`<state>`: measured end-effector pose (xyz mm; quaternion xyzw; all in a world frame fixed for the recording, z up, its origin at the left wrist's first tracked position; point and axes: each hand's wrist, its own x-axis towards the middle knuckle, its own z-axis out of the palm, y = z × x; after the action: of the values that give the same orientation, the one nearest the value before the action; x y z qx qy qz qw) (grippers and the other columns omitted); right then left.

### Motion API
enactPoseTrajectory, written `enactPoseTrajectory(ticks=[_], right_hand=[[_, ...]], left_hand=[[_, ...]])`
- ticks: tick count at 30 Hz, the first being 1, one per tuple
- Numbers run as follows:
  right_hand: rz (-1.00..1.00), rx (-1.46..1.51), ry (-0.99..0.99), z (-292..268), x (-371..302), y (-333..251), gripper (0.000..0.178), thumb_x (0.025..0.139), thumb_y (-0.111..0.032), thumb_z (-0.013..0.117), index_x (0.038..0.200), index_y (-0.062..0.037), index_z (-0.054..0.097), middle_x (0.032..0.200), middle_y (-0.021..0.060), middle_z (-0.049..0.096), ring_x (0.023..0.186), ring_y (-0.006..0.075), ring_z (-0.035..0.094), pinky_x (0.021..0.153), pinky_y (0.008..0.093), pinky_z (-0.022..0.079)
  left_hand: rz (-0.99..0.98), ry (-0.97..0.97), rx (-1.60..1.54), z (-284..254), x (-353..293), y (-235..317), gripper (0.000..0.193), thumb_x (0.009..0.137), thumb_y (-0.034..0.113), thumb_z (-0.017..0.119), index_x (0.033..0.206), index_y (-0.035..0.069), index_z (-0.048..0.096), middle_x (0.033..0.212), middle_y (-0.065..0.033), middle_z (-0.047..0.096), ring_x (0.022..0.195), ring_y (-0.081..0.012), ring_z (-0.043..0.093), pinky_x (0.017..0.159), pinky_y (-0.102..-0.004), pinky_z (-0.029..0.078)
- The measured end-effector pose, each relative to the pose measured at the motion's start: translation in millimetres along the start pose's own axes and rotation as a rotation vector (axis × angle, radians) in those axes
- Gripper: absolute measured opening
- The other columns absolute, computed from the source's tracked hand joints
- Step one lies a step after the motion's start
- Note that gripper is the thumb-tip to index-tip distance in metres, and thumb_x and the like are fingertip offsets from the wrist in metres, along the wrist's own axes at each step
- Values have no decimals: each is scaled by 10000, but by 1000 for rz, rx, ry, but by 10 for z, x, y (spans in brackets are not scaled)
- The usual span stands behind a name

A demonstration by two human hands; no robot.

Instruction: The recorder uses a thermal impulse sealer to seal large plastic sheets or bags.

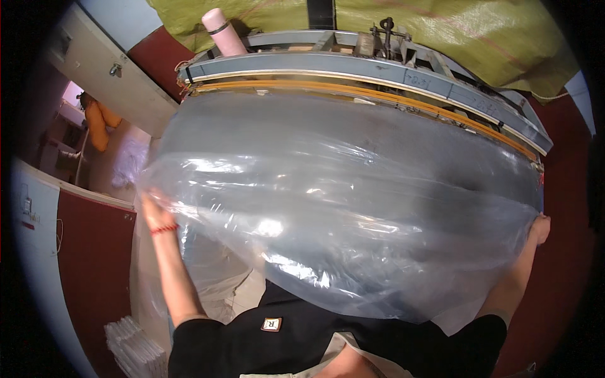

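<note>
A wide clear plastic sheet (328, 208) spreads between my arms, glossy and wrinkled toward my body. Its far part lies flat up to a long metal sealing machine (353, 67) with an orange strip (353, 90) along its front. My left hand (154, 200) is closed on the sheet's left edge, its fingers partly covered by the film. On the far right, my right hand (540, 229) grips the opposite edge in a closed fist. Between the two hands the near edge of the sheet sags in front of my black shirt.
A pink roll (224, 33) stands behind the machine at the left. An open door (113, 63) leads to another room. Stacked clear plastic (133, 346) lies at the lower left, and loose film (211, 264) hangs beneath my left arm. A yellow-green tarp (454, 38) covers the back.
</note>
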<state>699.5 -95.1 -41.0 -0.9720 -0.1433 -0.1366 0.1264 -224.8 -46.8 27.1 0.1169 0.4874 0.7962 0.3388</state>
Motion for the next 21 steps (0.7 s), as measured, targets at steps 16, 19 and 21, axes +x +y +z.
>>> enactPoseTrajectory(ticks=[16, 19, 21], right_hand=[[-30, -20, 58, -14, -41, -65, 380, 835, -390, 392, 1010, -80, 524, 994, 131, 569, 907, 342, 532, 711, 440, 421], [-71, -49, 34, 53, 7, -87, 387, 829, -397, 398, 1025, -86, 522, 1002, 127, 568, 905, 340, 530, 711, 444, 414], [-51, -33, 16, 16, -9, -82, 384, 826, -395, 404, 1024, -90, 527, 1005, 130, 567, 904, 342, 530, 707, 446, 413]], left_hand=[[1018, -1315, 1560, 1223, -264, -480, 582, 720, 161, 564, 1249, 68, 340, 1320, -134, 295, 1252, -276, 213, 984, -415, 241], [904, -1178, 1686, 688, 208, -733, 617, 737, 284, 563, 1264, 73, 321, 1324, -127, 292, 1249, -282, 215, 978, -428, 242], [888, -1106, 1754, 628, 349, -766, 616, 739, 319, 554, 1257, 67, 334, 1313, -129, 310, 1238, -294, 236, 974, -431, 246]])
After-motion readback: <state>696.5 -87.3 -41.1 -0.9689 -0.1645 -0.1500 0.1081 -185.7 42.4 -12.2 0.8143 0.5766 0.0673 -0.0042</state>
